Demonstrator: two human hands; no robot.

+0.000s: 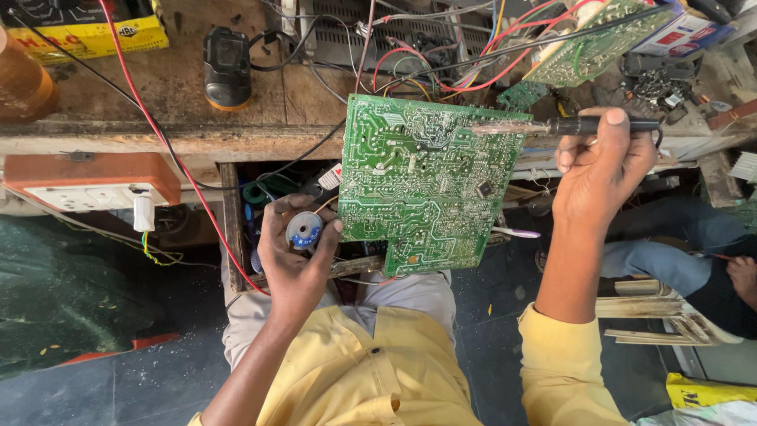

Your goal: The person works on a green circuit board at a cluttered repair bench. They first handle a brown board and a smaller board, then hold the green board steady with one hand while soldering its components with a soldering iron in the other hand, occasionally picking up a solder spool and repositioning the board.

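1. Left hand [293, 254] wrapped around a small solder spool [303, 229], thumb touching the edge of the green circuit board [422, 185].
2. Right hand [601, 170] closed on a soldering iron [552, 126] — tip laid on the board's upper right.
3. Board upright above the lap, just before the wooden workbench [173, 138].

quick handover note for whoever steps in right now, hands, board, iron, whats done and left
Left hand: holds a solder spool and steadies the green board at its left edge.
Right hand: grips the soldering iron, tip lying over the board's top right area.
Board is propped against the bench, solder side up.
Done: cannot tell which joints are finished.
Left: whatever joint is under the tip.
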